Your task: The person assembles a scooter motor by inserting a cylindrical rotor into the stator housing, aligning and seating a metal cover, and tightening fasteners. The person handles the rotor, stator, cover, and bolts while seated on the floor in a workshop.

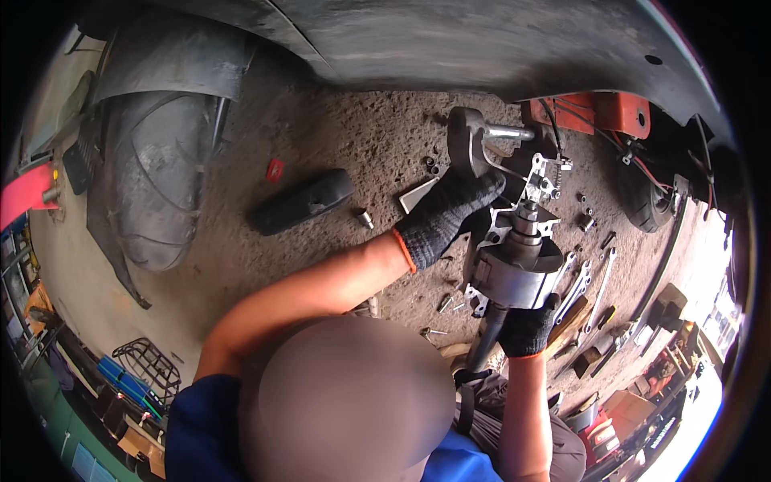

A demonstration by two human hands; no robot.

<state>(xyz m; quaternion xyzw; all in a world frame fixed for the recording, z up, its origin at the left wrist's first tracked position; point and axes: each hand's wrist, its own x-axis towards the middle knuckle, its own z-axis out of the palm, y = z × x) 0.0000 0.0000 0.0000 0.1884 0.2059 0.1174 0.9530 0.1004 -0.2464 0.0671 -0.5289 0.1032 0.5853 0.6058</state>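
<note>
A grey metal drum stands in front of me, with a dark tube running from it toward my lap. Beyond the drum sits a silver bracket with bolts and a spring. My left hand, in a black glove with an orange cuff, is closed around a part beside a thick grey metal arm; its fingertips are partly hidden. From that arm a bright pin sticks out to the right. Gloved the same way, my right hand grips the near right edge of the drum, right of the tube.
Several wrenches lie on the gritty ground at right, near loose nuts and sockets. Left are a black elongated cover, a small red piece and a wheel under a fender. A red frame and large panel are ahead.
</note>
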